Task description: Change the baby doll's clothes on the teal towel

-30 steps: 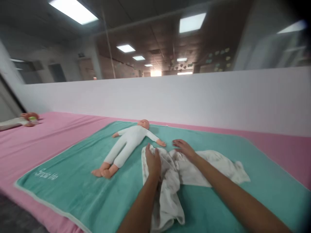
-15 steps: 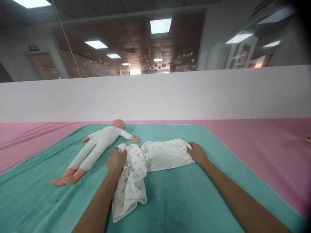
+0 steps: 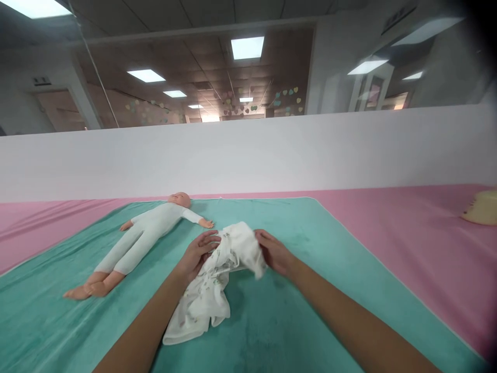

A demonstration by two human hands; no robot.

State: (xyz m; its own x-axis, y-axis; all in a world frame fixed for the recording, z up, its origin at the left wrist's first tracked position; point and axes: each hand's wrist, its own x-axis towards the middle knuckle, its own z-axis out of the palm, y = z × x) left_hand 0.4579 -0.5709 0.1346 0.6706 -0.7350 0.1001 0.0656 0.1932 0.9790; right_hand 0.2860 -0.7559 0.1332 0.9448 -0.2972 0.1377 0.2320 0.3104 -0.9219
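Observation:
A white baby garment (image 3: 205, 300) with a small print lies bunched on the teal blanket (image 3: 287, 331) in front of me. Its lower part trails toward me, and its plain white end is lifted and folding over, slightly blurred. My right hand (image 3: 275, 253) is closed on that end, thumb and fingers pinching the cloth. At the garment's upper left, my left hand (image 3: 199, 255) has its fingers curled against the fabric; the fingertips are partly hidden. Left of it, a baby doll (image 3: 151, 230) in a white long-sleeved bodysuit lies on its back, feet bare, apart from both hands.
Pink cloth (image 3: 411, 223) borders the blanket on both sides. A low white wall (image 3: 248, 160) runs along the back, with glass above it. A yellowish container (image 3: 482, 208) stands at the far right edge.
My right hand has moved left, bringing the garment's plain end up and over toward my left hand. The left-hand fingers have loosened somewhat. The view has turned slightly right, revealing the yellowish container.

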